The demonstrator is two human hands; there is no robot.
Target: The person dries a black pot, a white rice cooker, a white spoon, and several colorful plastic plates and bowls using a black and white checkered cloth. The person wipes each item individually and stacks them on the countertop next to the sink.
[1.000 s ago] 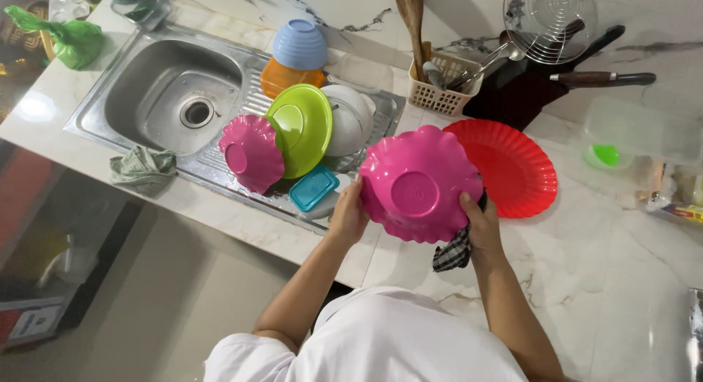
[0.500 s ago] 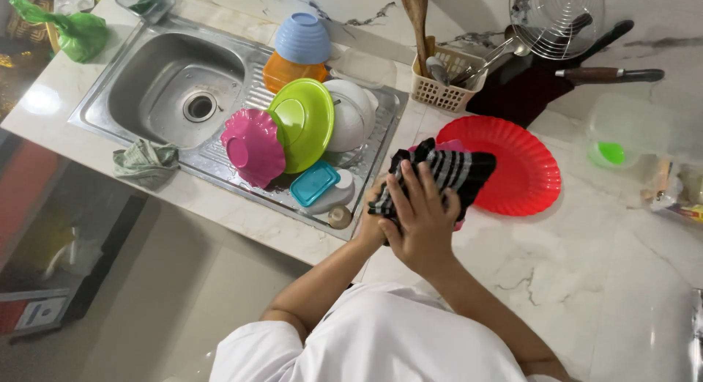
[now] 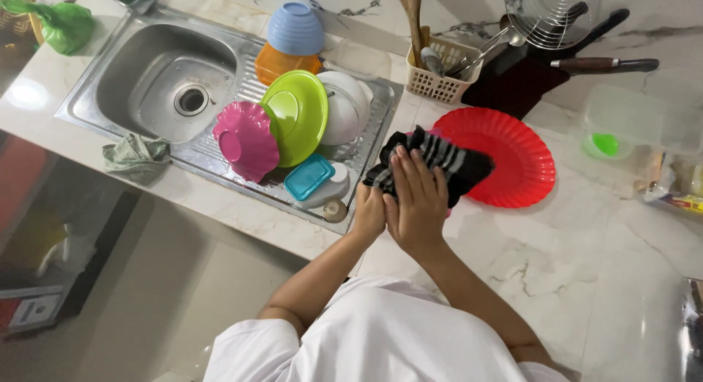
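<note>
Right hand [image 3: 417,195] presses striped cloth [image 3: 439,158] flat, left hand [image 3: 368,212] gripping beneath, apparently to wipe something, beside red plate [image 3: 512,158].

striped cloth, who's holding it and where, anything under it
The right hand presses flat on the striped cloth. The left hand is beneath its near edge; what lies underneath cannot be told.

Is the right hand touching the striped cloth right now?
Touching. The head view shows the right hand pressed flat on the black and grey striped cloth, fingers spread over it with no gap, in front of the red plate.
</note>
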